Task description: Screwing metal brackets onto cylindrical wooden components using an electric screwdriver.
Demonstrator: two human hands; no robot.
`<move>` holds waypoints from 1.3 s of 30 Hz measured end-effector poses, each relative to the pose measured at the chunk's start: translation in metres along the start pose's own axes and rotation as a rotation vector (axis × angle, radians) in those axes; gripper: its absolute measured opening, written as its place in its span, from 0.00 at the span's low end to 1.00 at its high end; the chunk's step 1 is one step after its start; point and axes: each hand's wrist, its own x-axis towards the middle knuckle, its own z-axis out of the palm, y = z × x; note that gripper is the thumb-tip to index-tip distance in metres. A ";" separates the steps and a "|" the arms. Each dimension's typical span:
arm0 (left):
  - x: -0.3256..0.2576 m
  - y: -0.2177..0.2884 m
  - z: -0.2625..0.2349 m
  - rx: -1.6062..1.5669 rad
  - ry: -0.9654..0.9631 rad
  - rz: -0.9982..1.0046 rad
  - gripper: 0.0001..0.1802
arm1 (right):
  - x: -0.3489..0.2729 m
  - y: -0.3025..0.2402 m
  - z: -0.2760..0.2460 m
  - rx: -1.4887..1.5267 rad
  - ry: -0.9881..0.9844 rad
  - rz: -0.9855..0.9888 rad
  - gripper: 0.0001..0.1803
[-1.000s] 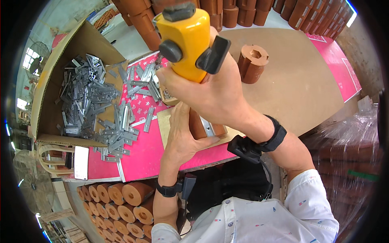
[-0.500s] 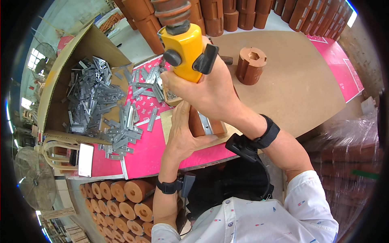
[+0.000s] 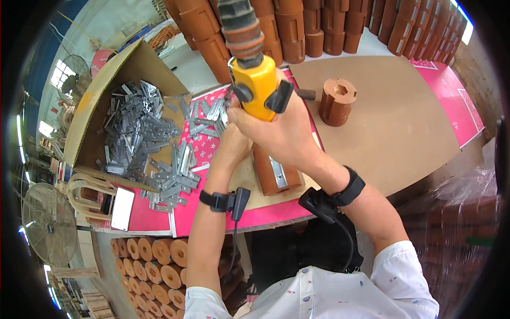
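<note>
Our right grip (image 3: 279,133) clasps a yellow power driver (image 3: 258,87); our left grip (image 3: 235,144) hides its hold. Seemingly fastening a metal strip (image 3: 278,173), we next need its cylinder (image 3: 265,178) steady.

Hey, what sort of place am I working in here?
Probably a small factory or assembly workshop: your right hand grips a yellow power tool, a cardboard box holds heaped metal strips, and matching reddish-brown cylinders stand stacked in rows.
</note>
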 end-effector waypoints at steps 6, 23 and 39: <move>0.029 0.005 0.013 -0.133 0.015 -0.019 0.24 | -0.002 0.002 0.000 0.126 -0.009 0.023 0.19; -0.005 0.021 0.002 -0.395 0.089 -0.229 0.21 | 0.001 0.003 -0.003 -0.073 0.032 -0.038 0.28; -0.111 0.062 -0.016 -0.690 0.161 -0.463 0.09 | 0.004 -0.021 -0.010 0.045 0.032 -0.017 0.23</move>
